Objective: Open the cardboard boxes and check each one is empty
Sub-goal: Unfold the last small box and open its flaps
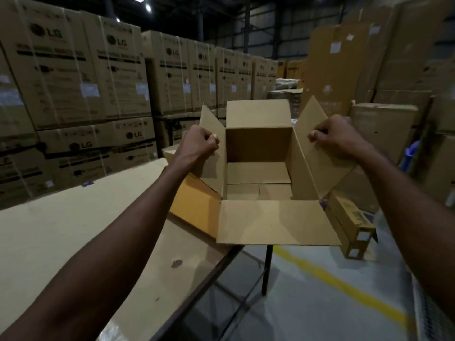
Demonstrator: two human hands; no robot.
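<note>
Item: cardboard box (pixel 258 148), one, held up above the corner of the desk (pixel 73 230), all four top flaps folded outward.
Status: this box is judged opened; the inside is in plain view down to the bottom flaps and nothing is seen in it, so the check appears met for this one. Further boxes to open cannot be counted with certainty.
Hands: two. The left hand (pixel 199 143) is clamped on the left side flap (pixel 211 146), fingers curled over its edge; the right hand (pixel 337 136) is clamped on the right side flap (pixel 317 153) likewise. The flaps are held spread apart.
Flaps counted: four – left, right, far flap (pixel 258 113) standing upright, near flap (pixel 278 222) hanging toward the viewer.
Other stock: one orange-brown carton (pixel 194 205) on the desk beside the held box; one long narrow carton (pixel 349 225) at the lower right, its support not clear; stacked printed cartons (pixel 73 82) behind, too many and too blurred for a count.
Floor: one yellow line (pixel 344 284)
</note>
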